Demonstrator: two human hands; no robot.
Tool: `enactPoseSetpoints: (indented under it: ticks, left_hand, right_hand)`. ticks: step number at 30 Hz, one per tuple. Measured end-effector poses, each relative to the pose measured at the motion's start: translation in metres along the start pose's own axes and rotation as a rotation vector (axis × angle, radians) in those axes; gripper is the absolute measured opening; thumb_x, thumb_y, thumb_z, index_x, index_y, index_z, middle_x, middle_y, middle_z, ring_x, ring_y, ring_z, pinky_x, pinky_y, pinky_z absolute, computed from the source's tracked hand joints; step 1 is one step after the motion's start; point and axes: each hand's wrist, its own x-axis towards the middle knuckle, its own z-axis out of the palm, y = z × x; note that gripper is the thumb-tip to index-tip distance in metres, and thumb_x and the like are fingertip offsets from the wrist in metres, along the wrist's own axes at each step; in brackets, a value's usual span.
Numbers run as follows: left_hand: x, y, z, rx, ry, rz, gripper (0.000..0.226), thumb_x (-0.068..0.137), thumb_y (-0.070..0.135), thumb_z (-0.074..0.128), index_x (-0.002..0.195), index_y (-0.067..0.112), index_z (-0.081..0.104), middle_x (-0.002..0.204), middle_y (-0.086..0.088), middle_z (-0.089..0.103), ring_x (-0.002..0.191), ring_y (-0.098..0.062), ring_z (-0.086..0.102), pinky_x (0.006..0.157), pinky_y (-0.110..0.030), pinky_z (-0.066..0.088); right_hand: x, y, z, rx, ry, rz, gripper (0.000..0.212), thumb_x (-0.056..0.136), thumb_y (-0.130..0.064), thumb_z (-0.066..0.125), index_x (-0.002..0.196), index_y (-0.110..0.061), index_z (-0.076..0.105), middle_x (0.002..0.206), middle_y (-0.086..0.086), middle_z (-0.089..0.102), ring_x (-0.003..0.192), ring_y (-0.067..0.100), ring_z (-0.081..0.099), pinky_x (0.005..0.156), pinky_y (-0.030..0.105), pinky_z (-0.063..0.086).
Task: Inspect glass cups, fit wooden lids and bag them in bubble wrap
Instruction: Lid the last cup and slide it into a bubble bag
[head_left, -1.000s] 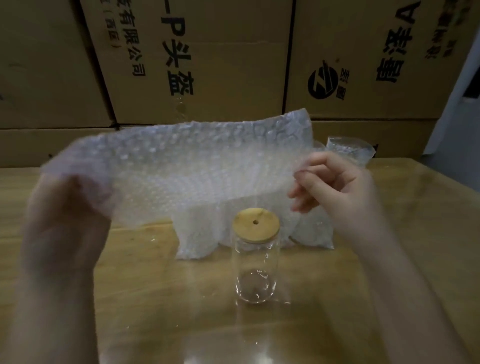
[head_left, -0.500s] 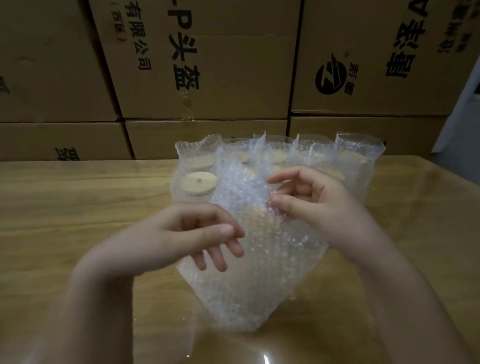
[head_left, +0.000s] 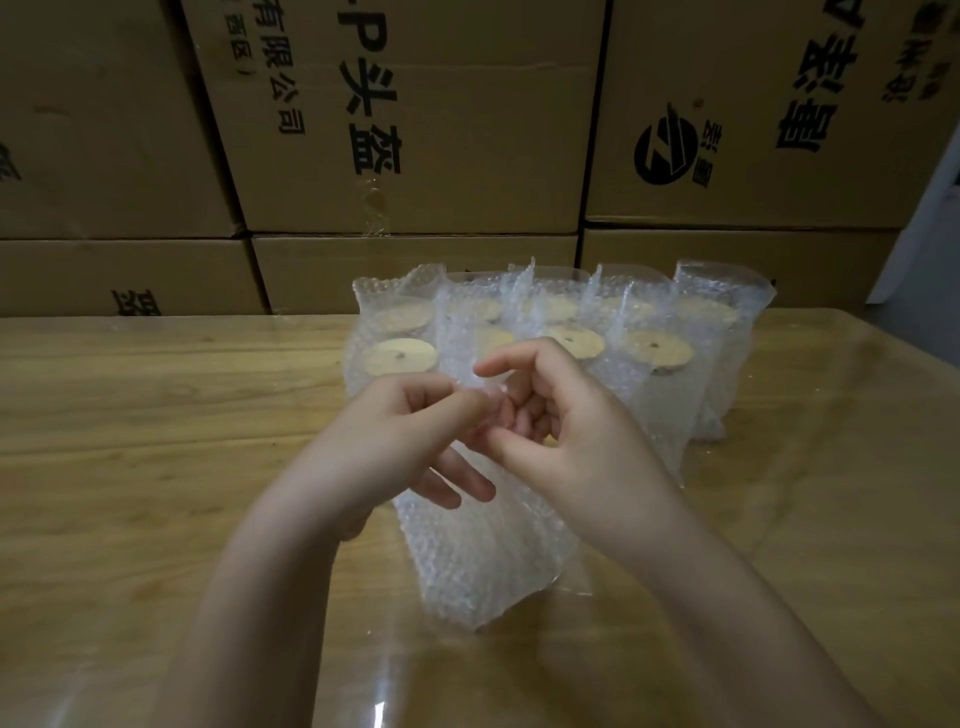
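left grip (head_left: 395, 441) pinches the top edge of the bubble wrap bag (head_left: 483, 561) between thumb and forefinger, other fingers hanging loose below. right grip (head_left: 563, 431) is clenched on the same edge from the other side, fingers curled in, index finger poking up, thumb pointing toward the left grip. the two grips touch at the bag mouth. bag stands upright on the tabletop (head_left: 156, 426) directly under both grips, centre of view, bottom edge on the wood. can't make out a glass cup through the bubbles, so contents not confirmable. just behind the bag: a cluster of bagged cups (head_left: 727, 364), two rows, upright, bag tops open, packed against each other. wooden lids (head_left: 400, 356) show through the open tops, round, small hole in the middle where visible. behind that, stacked cardboard boxes (head_left: 441, 156) with black print form a wall along the far tabletop edge.
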Motion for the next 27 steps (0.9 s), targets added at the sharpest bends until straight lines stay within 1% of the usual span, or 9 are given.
enactPoseSetpoints:
  ticks: [2,6,9,12,16,18,21,24,27]
  left_hand:
    - [0.0,0.0,0.0,-0.001,0.026,-0.015,0.02,0.09,0.021,0.059,0.079,0.01,0.072,0.068,-0.002,0.07,0.063,-0.023,0.072,0.045,-0.019,0.047]
    - [0.0,0.001,-0.001,-0.033,0.09,0.001,0.016,0.091,0.01,0.053,0.082,0.007,0.066,0.066,0.0,0.07,0.064,-0.02,0.072,0.045,-0.019,0.049]
    - [0.003,-0.001,0.0,-0.003,0.181,0.032,0.012,0.085,0.003,0.055,0.086,0.013,0.061,0.061,0.004,0.067,0.061,-0.009,0.069,0.046,-0.017,0.049]
    - [0.008,-0.004,0.007,0.012,0.358,0.079,0.014,0.084,0.009,0.056,0.091,0.021,0.057,0.053,0.01,0.062,0.053,0.0,0.06,0.046,-0.016,0.046]
    - [0.01,-0.003,0.015,-0.014,0.457,0.127,0.006,0.086,0.025,0.063,0.09,0.023,0.06,0.054,0.01,0.057,0.047,-0.005,0.055,0.047,-0.021,0.046]
    - [0.008,-0.002,0.013,-0.007,0.449,0.131,0.01,0.085,0.019,0.063,0.094,0.023,0.061,0.056,0.01,0.058,0.047,-0.005,0.056,0.045,-0.02,0.046]
    - [0.002,0.001,-0.001,0.005,0.407,0.117,0.03,0.084,0.005,0.062,0.104,0.027,0.059,0.068,0.005,0.063,0.053,-0.003,0.061,0.045,-0.017,0.047]
    - [-0.008,0.001,-0.018,0.142,0.188,0.069,0.06,0.075,0.004,0.066,0.12,0.041,0.049,0.083,0.004,0.064,0.061,-0.004,0.063,0.054,-0.018,0.051]
    - [-0.017,0.002,-0.022,0.324,0.002,0.027,0.086,0.065,0.015,0.071,0.126,0.061,0.033,0.088,0.015,0.06,0.067,-0.004,0.062,0.059,-0.021,0.054]
  right_hand:
    - [0.0,0.0,0.001,0.012,-0.005,0.014,0.027,0.086,-0.015,0.07,0.099,-0.033,0.055,0.073,-0.011,0.053,0.063,0.0,0.049,0.064,0.015,0.046]
    - [0.0,-0.004,-0.002,0.051,0.005,0.046,0.005,0.085,-0.023,0.067,0.086,-0.026,0.064,0.074,-0.011,0.062,0.065,0.002,0.055,0.062,0.016,0.047]
    - [0.0,-0.005,-0.007,0.088,-0.006,0.056,0.009,0.086,-0.015,0.067,0.084,-0.023,0.07,0.077,-0.009,0.069,0.069,0.0,0.062,0.063,0.013,0.048]
    - [-0.002,-0.007,-0.008,0.132,-0.011,0.058,0.013,0.085,-0.01,0.069,0.084,-0.022,0.071,0.076,-0.01,0.07,0.071,0.0,0.064,0.066,0.015,0.052]
    - [-0.004,-0.008,0.001,0.096,-0.069,0.054,0.014,0.088,-0.007,0.065,0.091,-0.018,0.074,0.084,-0.005,0.073,0.079,0.004,0.067,0.071,0.015,0.05]
    - [-0.005,-0.009,0.003,0.049,-0.082,0.045,0.016,0.09,-0.009,0.062,0.094,-0.018,0.075,0.089,-0.004,0.072,0.083,0.006,0.067,0.076,0.02,0.053]
    - [-0.005,-0.012,-0.002,0.072,-0.045,0.032,0.018,0.09,-0.016,0.061,0.093,-0.028,0.075,0.091,-0.007,0.072,0.087,0.007,0.067,0.082,0.03,0.055]
    - [-0.005,-0.013,-0.008,0.098,0.026,0.018,0.017,0.087,-0.019,0.062,0.09,-0.031,0.074,0.09,-0.009,0.073,0.085,0.005,0.068,0.082,0.03,0.056]
    - [-0.004,-0.012,-0.012,0.104,0.031,0.003,0.017,0.089,-0.016,0.063,0.095,-0.027,0.074,0.094,-0.007,0.072,0.09,0.008,0.068,0.085,0.031,0.055]
